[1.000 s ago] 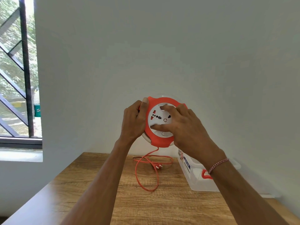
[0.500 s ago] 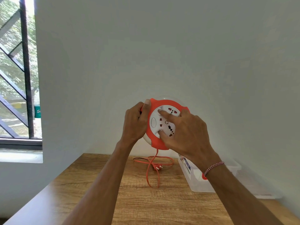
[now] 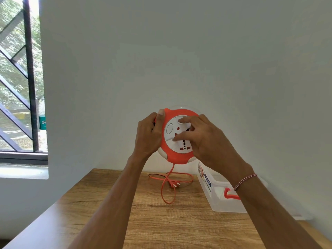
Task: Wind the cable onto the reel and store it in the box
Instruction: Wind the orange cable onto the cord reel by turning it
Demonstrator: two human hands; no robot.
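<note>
I hold a round orange-and-white cable reel (image 3: 177, 153) upright in the air above the table. My left hand (image 3: 147, 135) grips its left rim, thumb on the orange edge. My right hand (image 3: 203, 139) lies on the white socket face, fingers spread and pressing on it. An orange cable (image 3: 167, 187) hangs from the reel's bottom and lies in loose loops on the wooden table (image 3: 143, 221), its plug (image 3: 175, 185) resting among them. A clear plastic box (image 3: 218, 196) with an orange latch stands open at the right, partly hidden by my right forearm.
The table meets a plain white wall at the back. A barred window (image 3: 21, 87) is at the left above a white sill. The box lid (image 3: 303, 215) seems to lie beside the box at the right.
The white socket face has turned under my right fingers, and the cable loop on the table has grown shorter and drawn toward the reel. My left hand has kept its grip.
</note>
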